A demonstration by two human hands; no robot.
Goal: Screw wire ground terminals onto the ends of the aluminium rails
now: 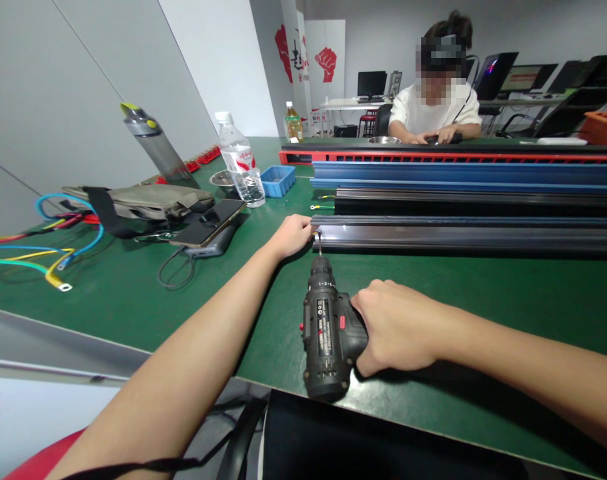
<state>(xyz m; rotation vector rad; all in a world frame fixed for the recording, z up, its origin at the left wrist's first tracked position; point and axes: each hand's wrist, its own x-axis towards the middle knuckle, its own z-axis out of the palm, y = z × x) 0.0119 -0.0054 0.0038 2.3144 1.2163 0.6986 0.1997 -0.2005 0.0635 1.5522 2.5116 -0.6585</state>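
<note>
My right hand [398,327] is wrapped round the grip of a black cordless drill [326,333], which lies on its side with the bit pointing away from me. The bit's tip meets the left end of a long dark metal rail [458,237] on the table. At that same end my left hand [294,235] has its fingers closed on the rail's edge; the fingertips are partly hidden. A small dark piece, perhaps a screw, sits at the bit's tip but is too small to make out. Behind this rail lies a second dark rail [483,199] with a short green-yellow wire [323,207] at its end.
Blue [433,175] and red rails [433,157] lie farther back. Left stand a water bottle [243,167], a blue bin [278,181] and a grey tumbler [156,143]; a phone [208,223], a bag [148,200] and cables [58,267] lie nearby. Across the table sits a person [433,100].
</note>
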